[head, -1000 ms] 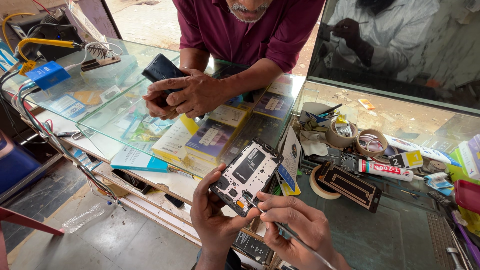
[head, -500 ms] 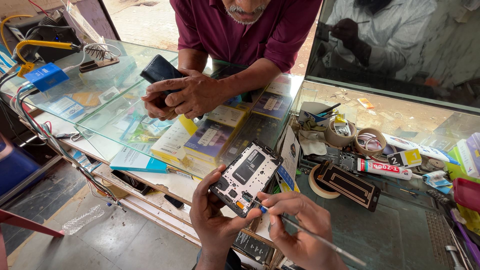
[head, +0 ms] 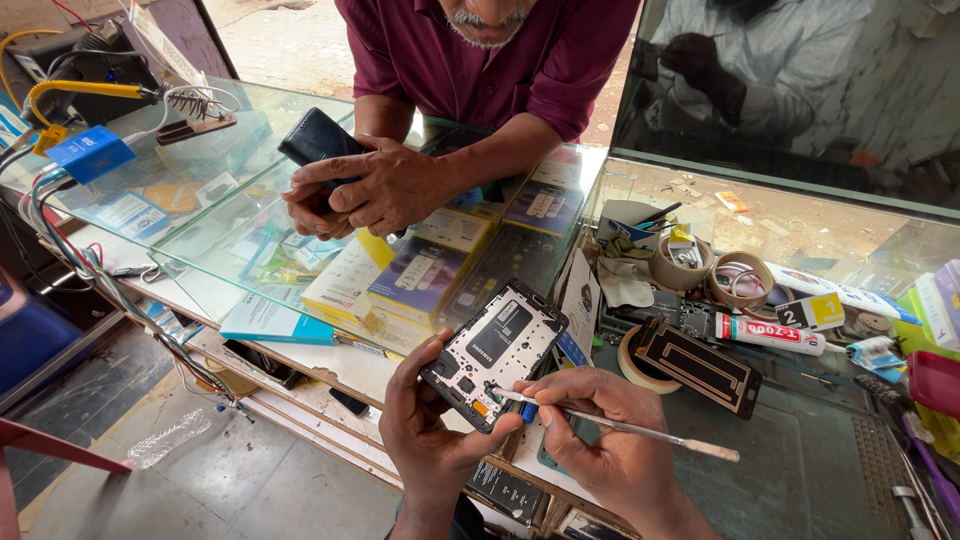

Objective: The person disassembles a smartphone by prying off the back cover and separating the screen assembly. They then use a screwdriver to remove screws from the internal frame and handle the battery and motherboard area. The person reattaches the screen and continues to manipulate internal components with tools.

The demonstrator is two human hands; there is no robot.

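Note:
My left hand (head: 428,432) grips an opened phone (head: 495,350), back cover off, with its white frame and black battery showing. It is tilted above the counter's near edge. My right hand (head: 610,440) pinches a thin metal pry tool (head: 620,427), whose tip touches the phone's lower edge. Across the counter a person in a maroon shirt rests both hands (head: 365,190) on the glass and holds a dark wallet-like case (head: 318,138).
The glass display counter (head: 200,200) holds boxed phone accessories underneath. To the right lie a black phone panel (head: 700,365), tape rolls (head: 738,278), a glue tube (head: 768,333) and small tools. Cables and a blue box (head: 90,152) sit at the left.
The view has shifted slightly. My right hand has brought the pry tool's tip a little further along the phone's lower edge. The other person's hands stay on the glass.

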